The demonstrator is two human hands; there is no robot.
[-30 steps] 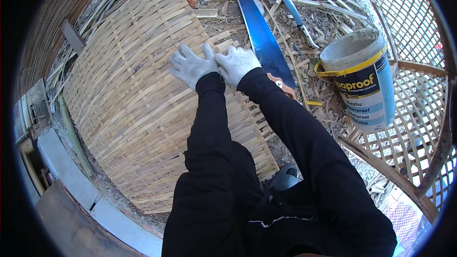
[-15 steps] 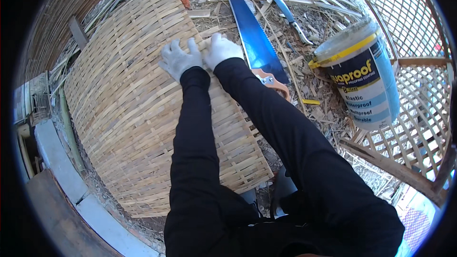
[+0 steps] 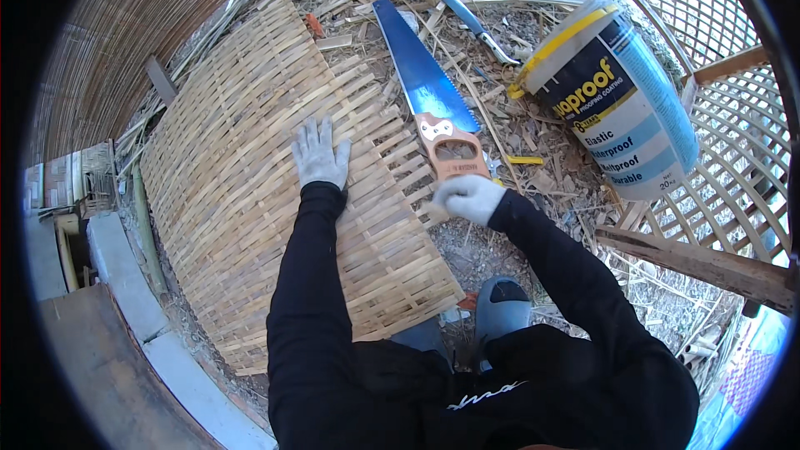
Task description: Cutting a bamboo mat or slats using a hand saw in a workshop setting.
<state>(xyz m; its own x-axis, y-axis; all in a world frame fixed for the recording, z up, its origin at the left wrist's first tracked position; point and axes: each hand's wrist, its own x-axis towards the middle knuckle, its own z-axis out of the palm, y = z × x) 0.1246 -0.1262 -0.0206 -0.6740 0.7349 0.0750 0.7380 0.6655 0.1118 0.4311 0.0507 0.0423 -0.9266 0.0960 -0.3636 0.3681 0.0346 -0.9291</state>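
Head view: woven mat (image 3: 250,200) lies across left and middle ground; left hand (image 3: 321,157) flat on it, fingers spread, grasping nothing; right hand (image 3: 471,198) curled by the mat's right edge, at the near end of the saw (image 3: 427,87), blurred, cannot tell if gripping anything; bucket (image 3: 621,112) farther right

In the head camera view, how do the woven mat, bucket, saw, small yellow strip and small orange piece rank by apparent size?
Largest to smallest:
1. Woven mat
2. Bucket
3. Saw
4. Yellow strip and orange piece: too alike to rank.
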